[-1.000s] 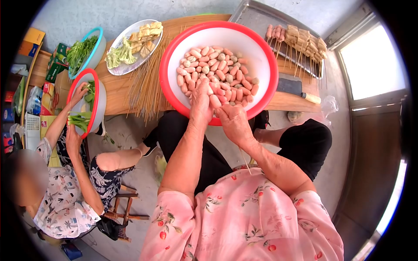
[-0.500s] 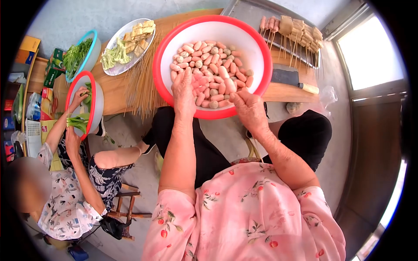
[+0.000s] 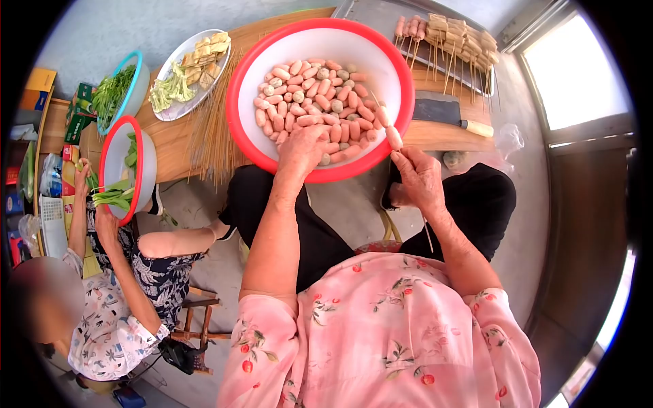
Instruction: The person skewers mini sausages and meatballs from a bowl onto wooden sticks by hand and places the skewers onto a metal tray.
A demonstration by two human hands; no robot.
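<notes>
My right hand (image 3: pixel 420 178) is closed around a thin wooden skewer (image 3: pixel 428 234), just outside the basin's right front rim. Two small pink sausages (image 3: pixel 394 138) are threaded on the skewer's upper part, and its tip sticks out beyond them. Over the front of a large white basin with a red rim (image 3: pixel 239 129), my left hand (image 3: pixel 301 151) reaches down with curled fingers among the pile of sausages (image 3: pixel 323 88). What those fingertips pinch, if anything, is hidden. Several greyish-green speckled round pieces (image 3: pixel 337 106) lie mixed in with the sausages.
Loose skewers (image 3: pixel 216 129) lie left of the basin beside an oval plate (image 3: pixel 178 109). A cleaver (image 3: pixel 439 111) lies to the right, before a metal tray (image 3: pixel 490 85) of filled skewers (image 3: pixel 469 41). At left, a seated person (image 3: pixel 112 313) handles leafy greens (image 3: pixel 117 195) at another red-rimmed basin (image 3: pixel 104 163).
My right hand has moved right and down toward the rim, the skewer with two sausages now showing clearly. My left hand has shifted right and lower in the basin, its fingers now curled.
</notes>
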